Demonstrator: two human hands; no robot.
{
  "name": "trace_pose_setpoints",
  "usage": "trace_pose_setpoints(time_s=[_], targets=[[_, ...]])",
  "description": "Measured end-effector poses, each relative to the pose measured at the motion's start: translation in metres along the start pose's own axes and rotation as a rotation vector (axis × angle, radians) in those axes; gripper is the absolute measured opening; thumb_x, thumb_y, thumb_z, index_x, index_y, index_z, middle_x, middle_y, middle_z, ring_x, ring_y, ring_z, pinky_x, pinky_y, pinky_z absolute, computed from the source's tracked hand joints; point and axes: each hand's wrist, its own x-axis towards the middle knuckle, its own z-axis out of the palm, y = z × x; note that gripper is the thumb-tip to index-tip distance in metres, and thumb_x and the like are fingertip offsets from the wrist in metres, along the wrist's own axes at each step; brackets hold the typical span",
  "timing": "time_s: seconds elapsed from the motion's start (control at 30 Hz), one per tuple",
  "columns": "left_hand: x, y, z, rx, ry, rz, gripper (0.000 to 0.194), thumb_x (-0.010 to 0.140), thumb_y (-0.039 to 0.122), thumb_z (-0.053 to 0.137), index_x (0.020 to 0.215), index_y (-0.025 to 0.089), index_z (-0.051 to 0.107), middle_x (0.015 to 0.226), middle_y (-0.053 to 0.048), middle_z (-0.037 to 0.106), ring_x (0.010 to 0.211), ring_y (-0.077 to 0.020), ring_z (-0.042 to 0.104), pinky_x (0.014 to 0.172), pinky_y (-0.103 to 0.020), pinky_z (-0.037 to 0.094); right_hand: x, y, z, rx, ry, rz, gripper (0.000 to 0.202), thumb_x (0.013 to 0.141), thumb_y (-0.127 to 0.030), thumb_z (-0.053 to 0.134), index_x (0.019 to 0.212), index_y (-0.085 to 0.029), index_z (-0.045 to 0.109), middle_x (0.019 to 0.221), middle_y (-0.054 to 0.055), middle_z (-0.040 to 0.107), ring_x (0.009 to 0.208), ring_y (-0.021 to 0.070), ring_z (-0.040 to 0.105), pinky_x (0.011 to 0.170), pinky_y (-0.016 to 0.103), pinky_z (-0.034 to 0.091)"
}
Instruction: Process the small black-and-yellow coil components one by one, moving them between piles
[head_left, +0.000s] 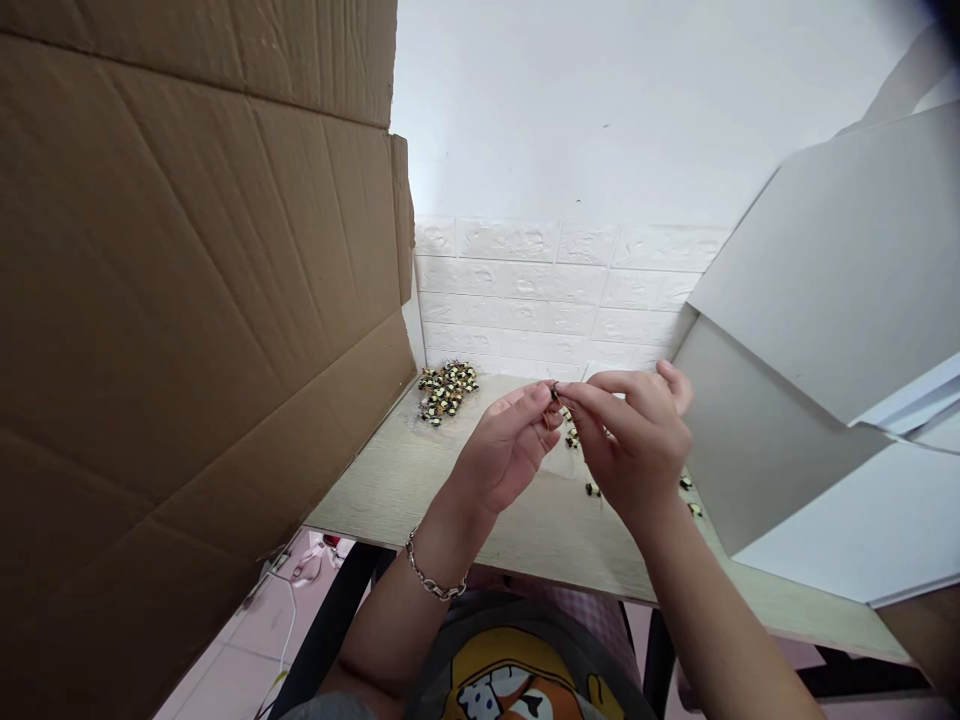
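Between my two hands, above the light wooden table, is a small dark part (554, 392) with thin orange wires hanging from it. My left hand (517, 435) pinches it between thumb and fingers, palm turned up. From the other side my right hand (630, 425) has its thumb and index finger closed at the part and its wires. A pile of small black and yellow parts (447, 388) lies at the table's back left. More such parts (573, 438) lie behind and between the hands, partly hidden, and one (593, 489) sits nearer the front.
A tall cardboard sheet (202, 270) walls off the left side. White panels (832, 300) stand at the right, with two small parts (695, 509) beside them. A white brick-patterned wall (517, 280) closes the back of the table (390, 490).
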Motion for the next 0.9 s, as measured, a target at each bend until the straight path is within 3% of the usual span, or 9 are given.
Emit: trace_pose_setpoints(time_s=[0.23,0.37,0.5,0.63,0.77,0.9], targets=[[-0.001,0.000,-0.001,0.002,-0.023,-0.010,0.012,0.072,0.028,0.059,0.075,0.017,0.059,0.068,0.003,0.049,0.065,-0.0045,0.045,0.067,-0.020,0.038,0.002,-0.002,-0.001,0.079,-0.057,0.048,0.010,0.077,-0.019,0.052,0.079,-0.028,0.056,0.072,-0.003,0.058,0.069,0.0120,0.054,0.093,0.044,0.024],[0.003,0.001,-0.005,0.089,-0.035,0.050,0.012,0.068,0.026,0.062,0.073,0.016,0.061,0.067,0.003,0.050,0.063,-0.0036,0.044,0.063,-0.017,0.036,0.009,0.004,-0.004,0.222,-0.159,0.104,0.008,0.078,-0.022,0.052,0.075,-0.026,0.058,0.072,-0.002,0.058,0.070,0.0126,0.054,0.089,0.042,0.029],[0.003,0.003,-0.010,0.410,0.090,0.258,0.016,0.064,0.026,0.066,0.078,0.019,0.063,0.075,0.001,0.058,0.072,-0.0080,0.049,0.069,-0.022,0.038,0.014,0.016,-0.007,0.433,-0.316,0.193,0.008,0.076,-0.027,0.054,0.076,-0.026,0.062,0.076,0.000,0.056,0.074,0.0134,0.053,0.073,0.032,0.040],[-0.004,0.004,-0.008,0.940,0.290,0.605,0.018,0.064,0.028,0.066,0.081,0.022,0.063,0.080,0.000,0.060,0.076,-0.0124,0.051,0.072,-0.026,0.039,0.017,0.021,-0.009,0.596,-0.350,0.303,0.013,0.079,-0.027,0.049,0.081,-0.023,0.061,0.080,0.002,0.058,0.078,0.0132,0.054,0.068,0.028,0.043],[-0.006,0.003,-0.005,1.300,0.324,0.895,0.015,0.069,0.028,0.061,0.082,0.022,0.061,0.082,-0.001,0.062,0.080,-0.0140,0.054,0.074,-0.029,0.040,0.023,0.018,-0.010,0.503,-0.373,0.281,0.016,0.079,-0.030,0.050,0.089,-0.023,0.059,0.086,0.003,0.059,0.083,0.0154,0.054,0.072,0.030,0.043],[0.000,0.000,-0.006,1.487,0.336,1.029,0.012,0.072,0.027,0.060,0.082,0.021,0.059,0.081,0.001,0.063,0.079,-0.0123,0.055,0.075,-0.029,0.039,0.030,0.018,-0.010,0.374,-0.401,0.191,0.013,0.076,-0.029,0.053,0.087,-0.024,0.059,0.084,0.001,0.060,0.081,0.0157,0.054,0.077,0.034,0.040]])
